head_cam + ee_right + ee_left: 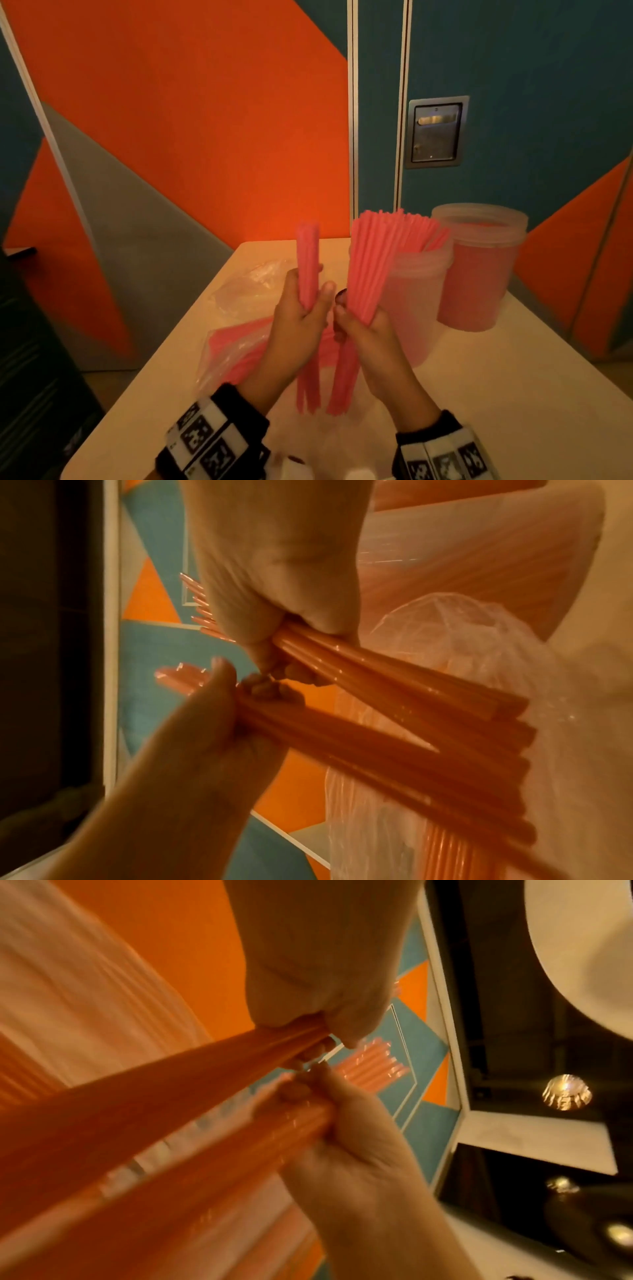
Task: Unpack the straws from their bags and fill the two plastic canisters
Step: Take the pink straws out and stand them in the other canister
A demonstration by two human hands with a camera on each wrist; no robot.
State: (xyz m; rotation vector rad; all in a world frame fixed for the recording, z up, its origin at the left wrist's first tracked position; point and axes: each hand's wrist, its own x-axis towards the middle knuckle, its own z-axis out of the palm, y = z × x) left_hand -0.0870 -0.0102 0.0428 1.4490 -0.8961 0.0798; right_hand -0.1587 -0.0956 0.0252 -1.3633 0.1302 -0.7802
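Observation:
My left hand (pixel 310 298) grips a small tight bundle of pink straws (pixel 307 253) upright above the table. Close beside it, my right hand (pixel 356 313) grips a larger bundle of straws (pixel 380 253) that fans out at the top. In the left wrist view my left hand (pixel 318 988) closes round its bundle (pixel 171 1091), with the right hand (pixel 359 1150) just below. The right wrist view shows my right hand (pixel 281 574) round its straws (pixel 394 680). Two translucent canisters stand behind: the near canister (pixel 419 308) and the far canister (pixel 479 274), pink inside.
A bag holding pink straws (pixel 236 349) lies on the pale table (pixel 513 394) under my left forearm. A crumpled clear bag (pixel 246 287) lies further back on the left. An orange, grey and teal wall stands behind the table.

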